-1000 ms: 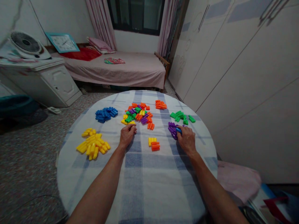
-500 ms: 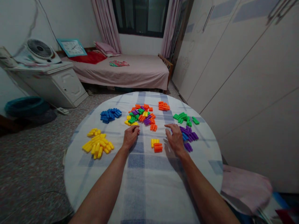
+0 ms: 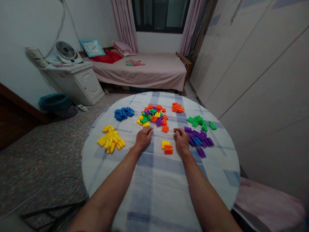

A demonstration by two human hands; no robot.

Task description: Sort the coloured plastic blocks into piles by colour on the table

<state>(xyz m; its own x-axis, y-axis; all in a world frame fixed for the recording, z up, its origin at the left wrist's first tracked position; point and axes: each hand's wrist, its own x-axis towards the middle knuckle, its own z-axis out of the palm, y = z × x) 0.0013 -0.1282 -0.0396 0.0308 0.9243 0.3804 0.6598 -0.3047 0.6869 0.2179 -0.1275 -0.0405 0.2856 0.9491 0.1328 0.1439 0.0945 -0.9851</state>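
My left hand (image 3: pixel 144 138) rests on the table with its fingers curled together, just in front of a mixed heap of coloured plastic pieces (image 3: pixel 154 115). Whatever it may hold is hidden. My right hand (image 3: pixel 181 139) is also curled closed, its fingertips pointing left; I cannot make out anything in them. Between the hands lie a few yellow pieces (image 3: pixel 165 144) and orange pieces (image 3: pixel 168 149), side by side. A purple pile (image 3: pixel 205 140) with some blue pieces (image 3: pixel 197 141) in it sits right beside my right hand. To the left of my left hand spreads a yellow pile (image 3: pixel 112 140).
The round table has a checked cloth (image 3: pixel 169 190). Farther back are a blue pile (image 3: pixel 124 113), an orange pile (image 3: pixel 178 107) and a green pile (image 3: pixel 198 121). Beyond stand a bed (image 3: pixel 154 74), a white cabinet (image 3: pixel 84 83) with a fan (image 3: pixel 65 51), and a tall wardrobe (image 3: pixel 260 96).
My right hand has drawn left, away from the purple pile, and its fingers have curled in. The left hand stays closed near the mixed heap. The view has turned left.
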